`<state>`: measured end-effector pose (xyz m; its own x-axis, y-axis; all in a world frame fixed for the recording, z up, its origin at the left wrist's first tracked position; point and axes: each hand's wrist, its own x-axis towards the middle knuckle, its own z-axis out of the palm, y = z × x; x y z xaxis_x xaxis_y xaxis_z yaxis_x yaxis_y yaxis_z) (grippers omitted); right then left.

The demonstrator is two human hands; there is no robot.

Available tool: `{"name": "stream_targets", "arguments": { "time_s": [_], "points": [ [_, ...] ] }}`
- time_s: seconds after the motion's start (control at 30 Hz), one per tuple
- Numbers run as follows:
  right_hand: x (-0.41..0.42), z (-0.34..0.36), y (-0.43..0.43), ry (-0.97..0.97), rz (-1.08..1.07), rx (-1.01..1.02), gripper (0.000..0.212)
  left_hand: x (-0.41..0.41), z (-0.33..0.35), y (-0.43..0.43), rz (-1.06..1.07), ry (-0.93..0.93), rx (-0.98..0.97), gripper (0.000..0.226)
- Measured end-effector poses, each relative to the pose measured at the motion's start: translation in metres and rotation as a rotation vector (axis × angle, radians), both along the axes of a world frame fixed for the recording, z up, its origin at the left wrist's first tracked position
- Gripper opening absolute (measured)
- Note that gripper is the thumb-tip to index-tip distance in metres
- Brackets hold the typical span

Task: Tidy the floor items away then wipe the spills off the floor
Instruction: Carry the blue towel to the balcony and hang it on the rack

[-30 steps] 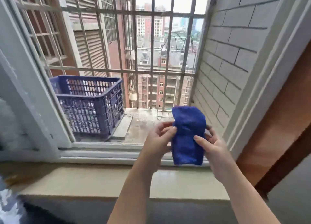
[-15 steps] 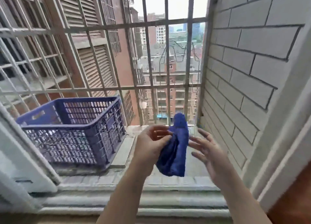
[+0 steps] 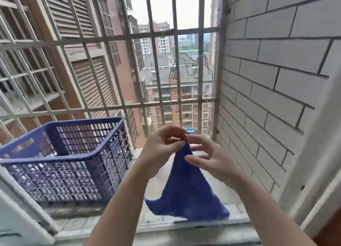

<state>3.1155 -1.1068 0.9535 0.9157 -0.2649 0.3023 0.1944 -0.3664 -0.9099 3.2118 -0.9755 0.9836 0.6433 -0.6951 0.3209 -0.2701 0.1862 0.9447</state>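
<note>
A blue cloth (image 3: 186, 190) hangs unfolded over the outer window ledge, spreading wide at its lower edge. My left hand (image 3: 162, 146) pinches its top corner between thumb and fingers. My right hand (image 3: 208, 157) is just to the right of that corner, fingers spread and touching the cloth's upper edge; whether it grips the cloth I cannot tell. Both arms reach out through the open window.
A purple-blue plastic crate (image 3: 77, 160) stands on the ledge to the left. Metal security bars (image 3: 158, 79) close off the ledge ahead. A grey tiled wall (image 3: 267, 98) runs along the right. The window sill (image 3: 184, 232) lies below my arms.
The cloth has gone from folded, to bunched, to hanging open from one corner. My right hand came back to its top edge. The view moved closer to the bars.
</note>
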Motion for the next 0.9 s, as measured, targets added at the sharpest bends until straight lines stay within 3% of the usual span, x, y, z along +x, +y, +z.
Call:
{"name": "stream_targets", "arguments": {
  "time_s": [0.1, 0.3, 0.4, 0.57, 0.63, 0.7, 0.9],
  "points": [
    [0.009, 0.004, 0.004, -0.001, -0.018, -0.079, 0.033, 0.008, 0.002, 0.003, -0.006, 0.023, -0.025, 0.030],
    [0.026, 0.010, 0.013, -0.092, -0.172, -0.011, 0.010, 0.022, 0.007, 0.011, 0.132, 0.005, 0.037, 0.023],
    [0.035, 0.017, 0.017, -0.163, -0.258, 0.118, 0.012, 0.028, 0.007, 0.012, 0.130, -0.069, 0.180, 0.019],
    [0.043, 0.023, 0.015, -0.133, -0.216, 0.167, 0.017, 0.030, 0.014, 0.007, 0.019, -0.150, 0.165, 0.005],
    [0.045, 0.026, 0.012, -0.134, -0.186, 0.191, 0.010, 0.029, 0.015, 0.004, -0.023, -0.104, 0.160, 0.009],
    [0.047, 0.030, 0.008, -0.131, -0.162, 0.205, 0.022, 0.028, 0.015, 0.002, -0.040, -0.065, 0.142, 0.011],
    [0.049, 0.039, -0.004, -0.014, -0.046, 0.198, 0.024, 0.027, 0.009, -0.002, -0.158, 0.023, 0.066, 0.034]
  ]
}}
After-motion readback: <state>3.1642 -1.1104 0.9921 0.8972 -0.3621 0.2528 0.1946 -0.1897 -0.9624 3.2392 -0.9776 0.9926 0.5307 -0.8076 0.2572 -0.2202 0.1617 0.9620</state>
